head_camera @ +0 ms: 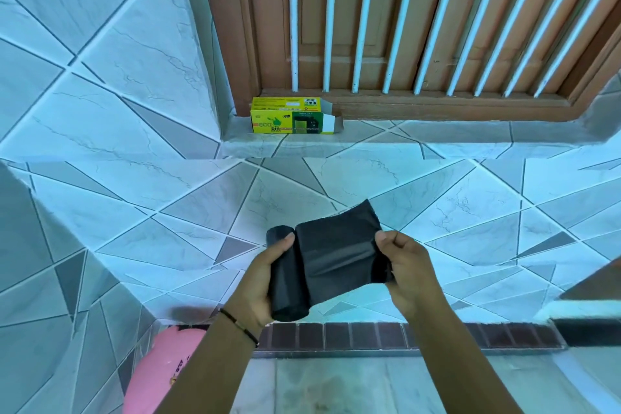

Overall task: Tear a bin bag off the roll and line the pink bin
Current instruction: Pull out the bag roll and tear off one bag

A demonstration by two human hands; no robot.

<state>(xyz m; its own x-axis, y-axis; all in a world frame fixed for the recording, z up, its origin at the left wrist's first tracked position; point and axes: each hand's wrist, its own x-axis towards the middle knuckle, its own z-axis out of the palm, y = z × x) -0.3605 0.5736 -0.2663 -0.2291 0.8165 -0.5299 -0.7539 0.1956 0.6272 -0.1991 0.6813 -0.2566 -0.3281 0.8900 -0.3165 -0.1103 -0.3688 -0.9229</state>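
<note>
While hands grip it, black roll (289,282), smooth sheet (336,255) partly unrolled

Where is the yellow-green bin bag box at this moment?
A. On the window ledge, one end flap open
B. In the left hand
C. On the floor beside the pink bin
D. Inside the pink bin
A: the box lies on the ledge below the barred window, its right end flap open, while both hands hold the black roll.
</note>
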